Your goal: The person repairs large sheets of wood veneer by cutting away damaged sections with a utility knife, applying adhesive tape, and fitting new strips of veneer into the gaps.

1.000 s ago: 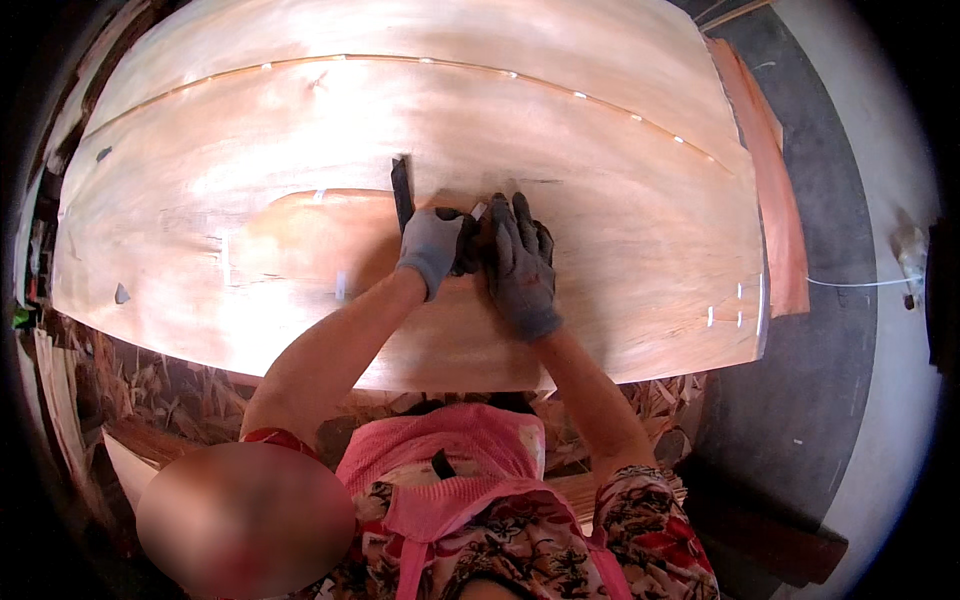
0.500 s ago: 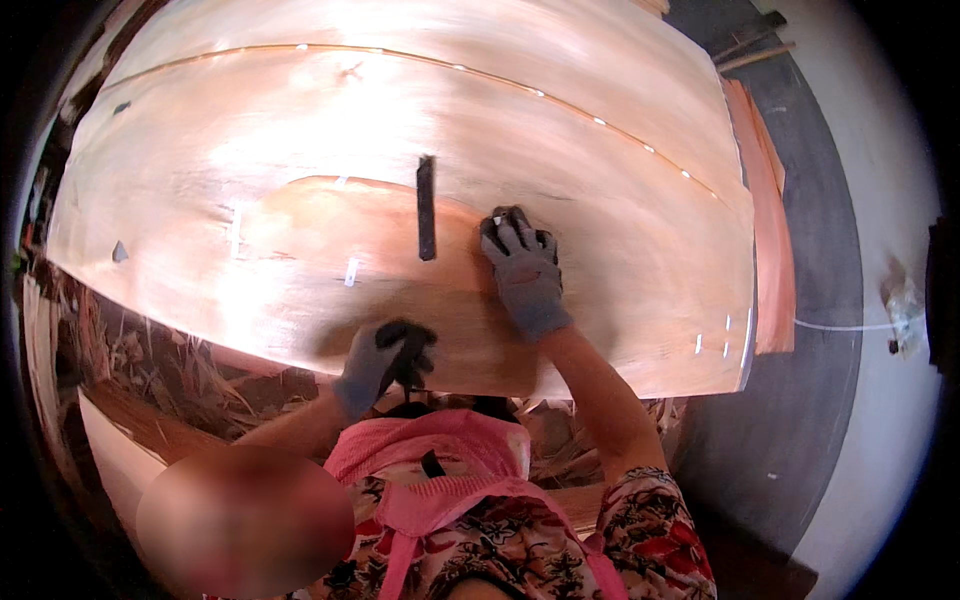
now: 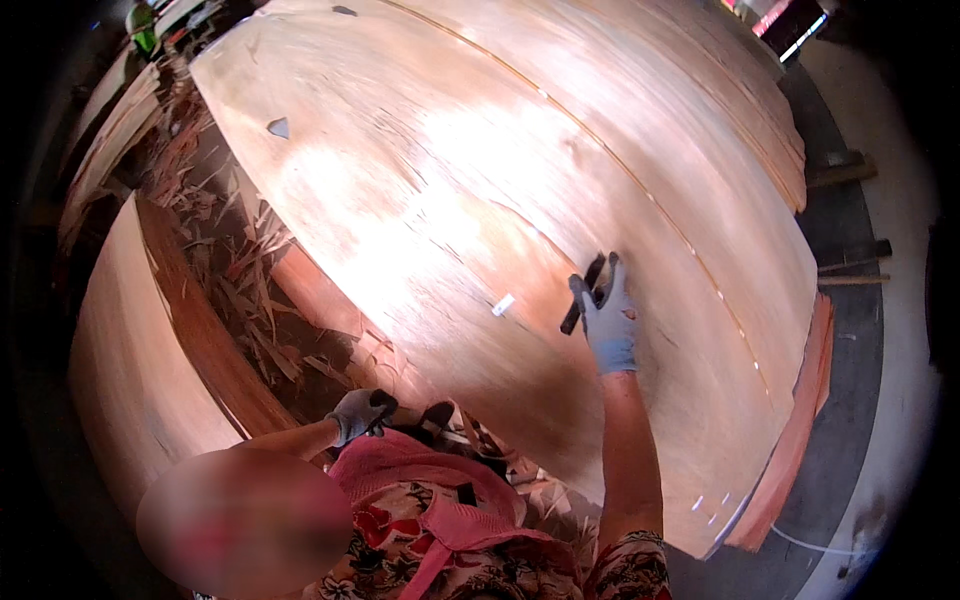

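Observation:
A large sheet of pale wood veneer (image 3: 420, 290) spreads before me, with a seam line running across it. My right hand (image 3: 608, 318), in a grey glove with black fingertips, is over the middle of the sheet. Its thumb and fingers close around a flat black bar (image 3: 571, 318), whose two ends show past the glove. My left hand (image 3: 362, 414), gloved alike, is low beside my pink apron (image 3: 410, 465), off the sheet's near edge. Its fingers are curled, and whatever they may hold is hidden. A small white piece of tape (image 3: 503, 304) lies on the veneer left of the bar.
Torn veneer scraps (image 3: 255, 290) litter the floor at the left, beside another stack of veneer (image 3: 150, 340). A reddish sheet (image 3: 790, 440) sticks out under the right edge. Wooden sticks (image 3: 855, 279) and a white cord (image 3: 820, 547) are at the far right.
My view has turned, so the sheet now slants. The right hand has moved onto the black bar, which lay loose before, and taken hold of it. The left hand has drawn back off the sheet.

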`<action>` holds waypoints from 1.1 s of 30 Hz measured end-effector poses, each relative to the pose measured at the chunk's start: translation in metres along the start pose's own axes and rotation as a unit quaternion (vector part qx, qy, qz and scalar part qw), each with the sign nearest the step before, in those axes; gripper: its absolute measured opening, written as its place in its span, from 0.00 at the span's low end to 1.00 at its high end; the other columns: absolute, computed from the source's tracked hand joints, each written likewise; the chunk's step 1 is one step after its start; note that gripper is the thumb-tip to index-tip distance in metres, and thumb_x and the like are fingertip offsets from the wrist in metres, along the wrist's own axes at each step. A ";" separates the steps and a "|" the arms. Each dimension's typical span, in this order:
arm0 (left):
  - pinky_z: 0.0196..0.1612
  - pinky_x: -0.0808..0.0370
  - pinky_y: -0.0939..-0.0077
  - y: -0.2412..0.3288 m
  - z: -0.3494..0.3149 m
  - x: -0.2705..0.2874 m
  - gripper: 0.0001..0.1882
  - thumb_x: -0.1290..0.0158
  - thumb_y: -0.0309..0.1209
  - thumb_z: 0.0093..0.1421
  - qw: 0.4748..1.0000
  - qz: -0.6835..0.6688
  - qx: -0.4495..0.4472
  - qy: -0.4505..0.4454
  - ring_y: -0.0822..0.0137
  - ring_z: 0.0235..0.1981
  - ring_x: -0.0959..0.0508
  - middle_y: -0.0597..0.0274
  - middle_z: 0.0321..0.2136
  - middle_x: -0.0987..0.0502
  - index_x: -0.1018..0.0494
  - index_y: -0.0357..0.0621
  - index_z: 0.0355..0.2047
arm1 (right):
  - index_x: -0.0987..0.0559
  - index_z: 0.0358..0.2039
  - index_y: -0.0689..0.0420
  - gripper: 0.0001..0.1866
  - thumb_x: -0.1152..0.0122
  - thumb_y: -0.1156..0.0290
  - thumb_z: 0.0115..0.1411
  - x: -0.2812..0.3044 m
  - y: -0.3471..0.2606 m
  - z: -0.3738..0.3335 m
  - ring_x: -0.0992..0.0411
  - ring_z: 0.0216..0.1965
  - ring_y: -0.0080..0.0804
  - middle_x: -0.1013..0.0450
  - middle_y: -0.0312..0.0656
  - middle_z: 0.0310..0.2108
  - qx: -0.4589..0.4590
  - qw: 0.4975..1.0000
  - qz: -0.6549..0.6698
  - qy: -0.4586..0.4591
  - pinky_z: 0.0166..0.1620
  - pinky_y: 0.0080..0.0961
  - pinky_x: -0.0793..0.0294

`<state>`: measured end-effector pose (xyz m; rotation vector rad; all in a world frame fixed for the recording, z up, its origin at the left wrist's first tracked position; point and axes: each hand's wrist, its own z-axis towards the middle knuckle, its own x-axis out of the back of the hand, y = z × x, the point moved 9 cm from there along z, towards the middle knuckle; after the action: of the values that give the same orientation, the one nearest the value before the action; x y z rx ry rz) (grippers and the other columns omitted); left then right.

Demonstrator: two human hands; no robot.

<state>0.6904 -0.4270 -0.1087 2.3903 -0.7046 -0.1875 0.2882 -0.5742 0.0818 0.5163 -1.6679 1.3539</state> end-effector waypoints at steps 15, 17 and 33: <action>0.42 0.21 0.63 -0.213 0.000 0.082 0.16 0.50 0.39 0.61 0.901 0.399 0.028 0.166 0.60 0.37 0.18 0.53 0.36 0.18 0.19 0.44 0.39 | 0.27 0.42 0.57 0.13 0.40 0.63 0.62 -0.052 0.046 0.031 0.23 0.32 0.35 0.22 0.45 0.36 0.060 0.994 0.084 0.046 0.35 0.34 0.25; 0.41 0.21 0.63 -0.207 0.005 0.075 0.15 0.49 0.39 0.60 0.911 0.395 0.048 0.109 0.58 0.37 0.18 0.53 0.36 0.18 0.19 0.44 0.40 | 0.25 0.43 0.55 0.08 0.43 0.68 0.65 -0.056 0.090 0.034 0.32 0.24 0.22 0.24 0.37 0.29 -0.090 0.956 0.279 -0.034 0.28 0.22 0.30; 0.47 0.21 0.67 -0.218 -0.016 0.053 0.19 0.48 0.34 0.62 0.966 0.020 0.179 0.186 0.54 0.46 0.19 0.51 0.45 0.19 0.26 0.45 0.53 | 0.22 0.51 0.59 0.14 0.43 0.71 0.65 -0.031 -0.032 0.012 0.26 0.28 0.25 0.23 0.38 0.31 0.124 0.982 0.122 -0.075 0.31 0.20 0.26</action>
<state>0.8357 -0.3033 -0.2272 2.6394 -0.6462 0.4333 0.3241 -0.6018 0.0739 0.5828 -1.7369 1.7540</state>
